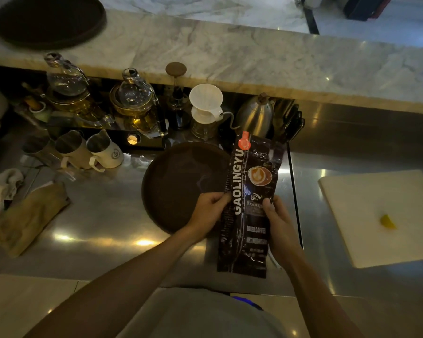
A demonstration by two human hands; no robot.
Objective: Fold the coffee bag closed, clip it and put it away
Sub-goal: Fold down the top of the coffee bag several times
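Both hands hold the coffee bag (250, 203) over the steel counter (103, 215). The left hand (206, 212) grips the left edge of the bag near its middle, with the fingers curled around the edge and the thumb on the front. The right hand (279, 223) grips the right edge in the same way, thumb on the printed front, fingers behind the bag. Both hands are closed on the bag, not clenched hard.

The bag is dark, long and flat, and it stands almost upright between the hands, leaning a little to the right at the top. An orange clip (244, 141) sits on the top left corner, far above both hands. The bottom edge of the bag hangs below the wrists, close to the near edge of the counter.

Just left of the left hand lies a round dark tray (178, 181); the bag covers part of its right rim. To the right of the right hand, well apart, is a white cutting board (386, 211) with a small yellow piece (387, 222) on it. Between the right hand and the board the counter is bare. Beyond the hands, a kettle (254, 115) and a white dripper (205, 101) stand near the top of the bag.
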